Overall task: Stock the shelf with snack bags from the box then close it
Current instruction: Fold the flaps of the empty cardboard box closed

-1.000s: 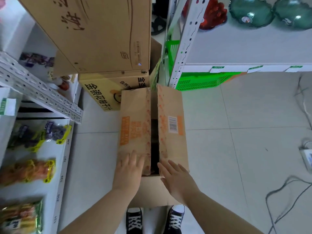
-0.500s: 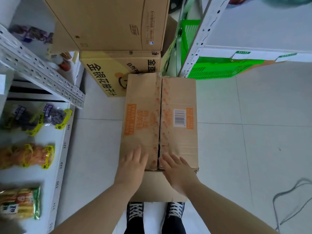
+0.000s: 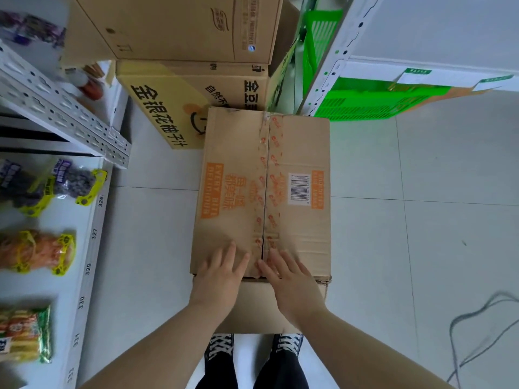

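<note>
Both hands lie flat on the near end of the box, which stands on the tiled floor directly ahead of the person.

The left hand rests palm down on the left top flap, fingers straight and slightly spread, holding nothing. The right hand rests the same way on the right top flap, fingers extended and gripping nothing. The two hands sit just beside each other, one on each side of the centre seam.

The two flaps are folded down and meet along the seam, which runs away from the fingertips. A narrow dark gap shows in the seam just ahead of the fingertips. Strips of printed tape line both flap edges. A barcode label sits on the right flap, ahead of the right hand.

To the left of the left hand, the shelf carries three groups of snack bags: purple bags farthest ahead, orange bags level with the hand, and green-and-yellow bags nearest the person.

Beyond the box, a yellow-printed carton stands on the floor with a plain carton on top of it. Ahead and to the right of the right hand, a green basket lies under a second rack. A cable lies on the floor, well apart to the right.
</note>
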